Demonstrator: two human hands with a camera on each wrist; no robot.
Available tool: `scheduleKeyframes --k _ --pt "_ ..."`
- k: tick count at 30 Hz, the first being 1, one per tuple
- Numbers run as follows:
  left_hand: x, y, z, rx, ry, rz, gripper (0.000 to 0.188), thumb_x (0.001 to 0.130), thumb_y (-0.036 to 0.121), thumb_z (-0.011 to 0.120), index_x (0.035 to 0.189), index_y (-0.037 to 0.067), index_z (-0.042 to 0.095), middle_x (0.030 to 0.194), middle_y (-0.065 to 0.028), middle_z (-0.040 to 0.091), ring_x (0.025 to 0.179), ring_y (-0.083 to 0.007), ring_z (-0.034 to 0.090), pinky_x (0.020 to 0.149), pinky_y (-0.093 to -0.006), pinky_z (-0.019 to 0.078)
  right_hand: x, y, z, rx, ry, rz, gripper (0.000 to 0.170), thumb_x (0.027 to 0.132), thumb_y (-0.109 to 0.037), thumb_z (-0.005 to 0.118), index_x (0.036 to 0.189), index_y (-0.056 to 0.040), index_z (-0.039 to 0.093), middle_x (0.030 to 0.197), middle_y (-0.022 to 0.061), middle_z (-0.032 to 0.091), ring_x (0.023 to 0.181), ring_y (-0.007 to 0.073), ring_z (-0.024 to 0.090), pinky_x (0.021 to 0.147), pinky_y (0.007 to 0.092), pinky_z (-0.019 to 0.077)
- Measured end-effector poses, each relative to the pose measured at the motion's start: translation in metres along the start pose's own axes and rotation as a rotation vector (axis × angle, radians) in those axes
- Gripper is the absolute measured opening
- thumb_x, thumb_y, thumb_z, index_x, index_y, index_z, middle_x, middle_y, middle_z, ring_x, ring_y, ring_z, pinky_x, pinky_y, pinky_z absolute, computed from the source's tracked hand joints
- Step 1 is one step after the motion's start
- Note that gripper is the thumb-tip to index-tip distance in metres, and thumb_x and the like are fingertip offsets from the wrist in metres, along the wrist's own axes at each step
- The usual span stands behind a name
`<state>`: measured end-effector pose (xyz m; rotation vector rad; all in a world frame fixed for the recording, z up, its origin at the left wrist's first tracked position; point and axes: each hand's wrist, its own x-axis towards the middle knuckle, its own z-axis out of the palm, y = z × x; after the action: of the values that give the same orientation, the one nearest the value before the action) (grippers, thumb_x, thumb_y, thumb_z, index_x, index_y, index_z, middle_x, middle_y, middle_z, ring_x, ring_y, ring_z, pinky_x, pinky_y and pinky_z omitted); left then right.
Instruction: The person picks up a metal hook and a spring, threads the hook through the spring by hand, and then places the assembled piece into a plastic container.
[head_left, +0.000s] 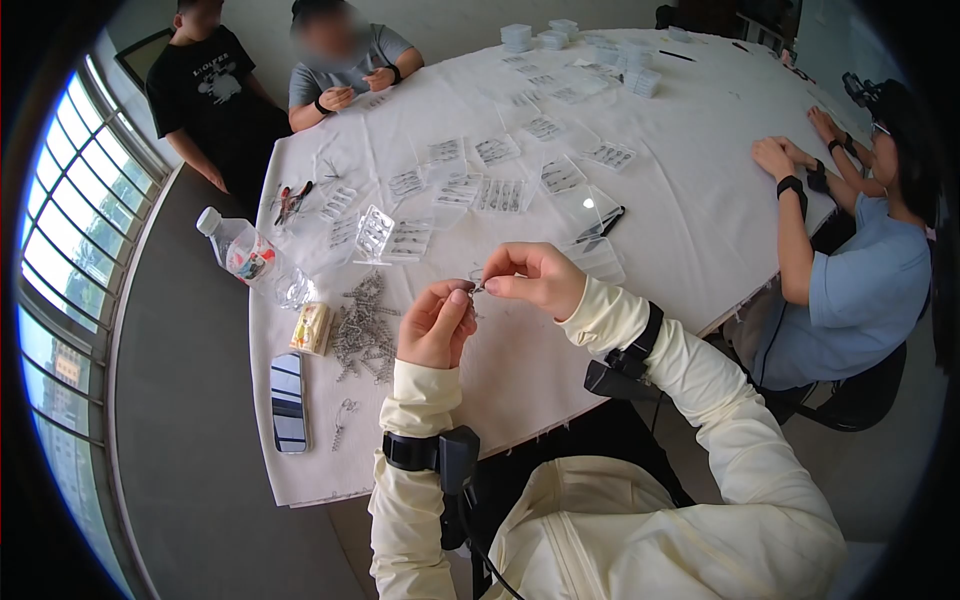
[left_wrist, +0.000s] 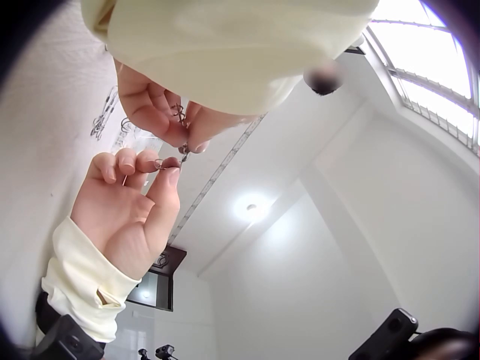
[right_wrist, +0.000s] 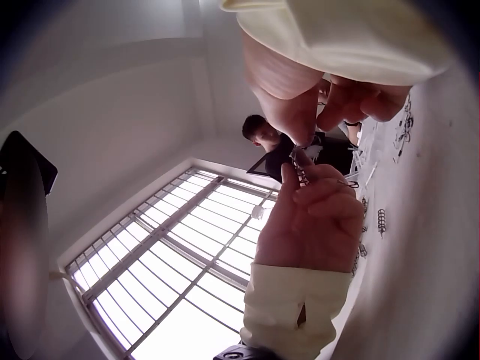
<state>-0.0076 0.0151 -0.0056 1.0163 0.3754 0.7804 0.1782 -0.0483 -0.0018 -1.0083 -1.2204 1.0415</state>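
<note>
In the head view, my left hand (head_left: 436,328) and right hand (head_left: 540,280) meet fingertip to fingertip above the table's near side. Between them is a small coiled metal wire piece (right_wrist: 301,174). My left thumb and fingers pinch its coiled part. My right thumb and index finger pinch its end, where a thin ring shows in the left wrist view; fingertips hide much of the joint. Left of my hands lies a heap of similar coiled metal pieces (head_left: 364,328). One loose piece (head_left: 343,422) lies closer to the front edge.
Clear plastic boxes of metal pieces (head_left: 503,195) spread across the white-covered table (head_left: 690,200). A bottle (head_left: 250,255), tissue pack (head_left: 311,329), phone (head_left: 289,402) and pliers (head_left: 293,203) are on the left. Stacked boxes (head_left: 640,80) stand far back. Other people are around the table.
</note>
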Motion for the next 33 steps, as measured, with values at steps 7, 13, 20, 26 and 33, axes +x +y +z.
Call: scheduleKeyframes --k 7,13,20,26,33 --pt "-0.001 0.001 -0.001 0.033 -0.025 -0.042 0.019 0.098 0.010 0.055 0.111 -0.003 0.061 0.085 -0.0002 0.058 0.074 -0.0078 0.054 0.066 -0.0223 0.0438 0.001 0.005 -0.002 0.000 0.013 -0.006 0.013 0.086 -0.017 0.066 0.091 -0.0051 0.065 0.085 -0.0014 0.064 0.082 0.0071 0.056 0.077 0.0249 0.0438" --pt "0.001 -0.003 -0.003 0.069 -0.020 -0.052 0.018 0.097 0.008 0.057 0.110 -0.003 0.062 0.081 -0.0017 0.059 0.071 -0.0089 0.053 0.065 -0.0224 0.0426 -0.001 -0.001 0.003 -0.100 0.069 -0.068 0.012 0.084 -0.017 0.065 0.088 -0.0055 0.063 0.083 -0.0022 0.062 0.076 0.0070 0.054 0.069 0.0236 0.0437" --pt "0.001 -0.003 -0.002 0.240 0.002 -0.059 0.017 0.095 0.006 0.059 0.109 -0.002 0.062 0.081 -0.0023 0.060 0.070 -0.0099 0.053 0.064 -0.0223 0.0421 -0.004 -0.007 0.008 -0.384 0.119 -0.204 0.008 0.082 -0.011 0.066 0.086 -0.0057 0.062 0.085 -0.0001 0.054 0.073 0.0076 0.049 0.066 0.0227 0.0406" --pt "0.000 -0.001 0.001 0.279 0.010 -0.054 0.012 0.093 0.005 0.060 0.103 0.000 0.062 0.080 -0.0004 0.058 0.068 -0.0084 0.051 0.062 -0.0211 0.0403 -0.004 -0.010 0.010 -0.445 0.132 -0.261 0.008 0.080 -0.009 0.067 0.086 -0.0069 0.062 0.083 0.0004 0.053 0.071 0.0098 0.048 0.065 0.0244 0.0410" --pt "-0.001 -0.002 0.006 0.384 0.092 0.084 0.008 0.090 0.004 0.062 0.097 0.000 0.062 0.080 0.0011 0.058 0.066 -0.0052 0.048 0.059 -0.0195 0.0375 -0.007 -0.016 0.012 -0.626 0.192 -0.522 0.013 0.072 -0.002 0.071 0.084 -0.0073 0.066 0.084 0.0021 0.054 0.077 0.0172 0.054 0.068 0.0297 0.0460"
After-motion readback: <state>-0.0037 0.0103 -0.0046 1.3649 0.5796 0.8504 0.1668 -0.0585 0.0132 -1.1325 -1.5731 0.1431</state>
